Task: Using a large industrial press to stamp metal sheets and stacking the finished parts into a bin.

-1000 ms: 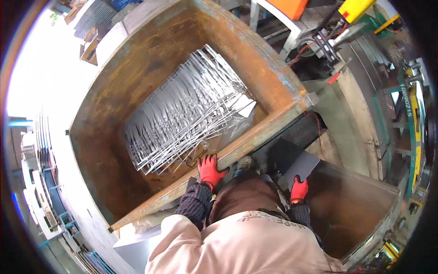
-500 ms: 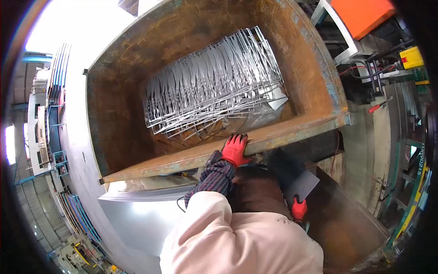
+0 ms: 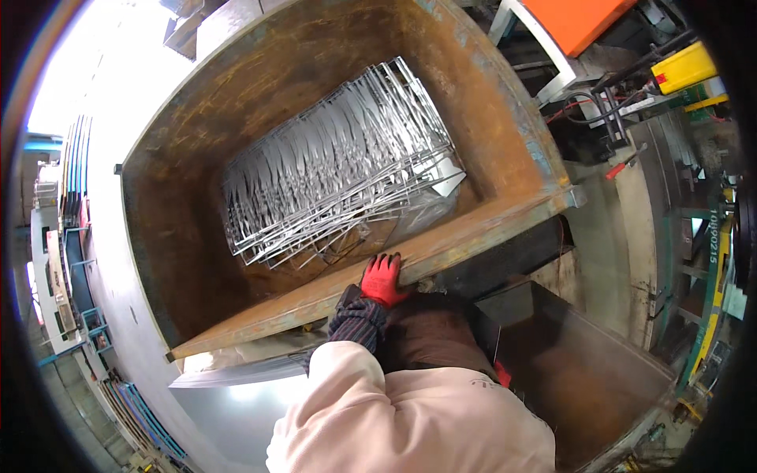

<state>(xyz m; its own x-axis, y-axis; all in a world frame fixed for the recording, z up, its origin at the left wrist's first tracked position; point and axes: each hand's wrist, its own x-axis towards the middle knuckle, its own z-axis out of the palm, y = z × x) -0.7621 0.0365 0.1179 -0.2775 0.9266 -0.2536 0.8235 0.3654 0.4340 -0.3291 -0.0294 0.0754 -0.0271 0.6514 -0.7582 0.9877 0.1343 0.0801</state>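
While resting the left hand [image 3: 383,281], gloved in red below a dark striped sleeve [image 3: 355,322], across the worn blue-grey rim [image 3: 481,233] of a large rust-brown steel bin [image 3: 268,79], have its fingers extended and slightly parted over the edge, about half open, touching only the rim. Have the right hand [image 3: 502,374], also gloved in red, low beside the dark brown trousers [image 3: 434,331], mostly covered by the pale pink sweatshirt [image 3: 426,426]. Cannot tell its opening or any grip. See a thin flat plate [image 3: 497,344] almost edge-on just ahead of the visible red patch, near the open, rust-stained dark metal box [image 3: 591,394] at lower right; cannot tell of any contact with the glove.

Find inside the bin a long row of thin, bent silver metal strips [image 3: 339,150], packed close, with loose silver rods [image 3: 331,218] lying slantwise along the near side. Note a white flat piece [image 3: 450,180] and crumpled clear plastic [image 3: 418,218] at the right end. Spot a bright silver metal sheet [image 3: 229,406] below the bin's near left part. See toward upper right a red-handled tool [image 3: 617,170], a yellow box-shaped device [image 3: 686,68] and an orange panel [image 3: 579,24], well apart from both hands.
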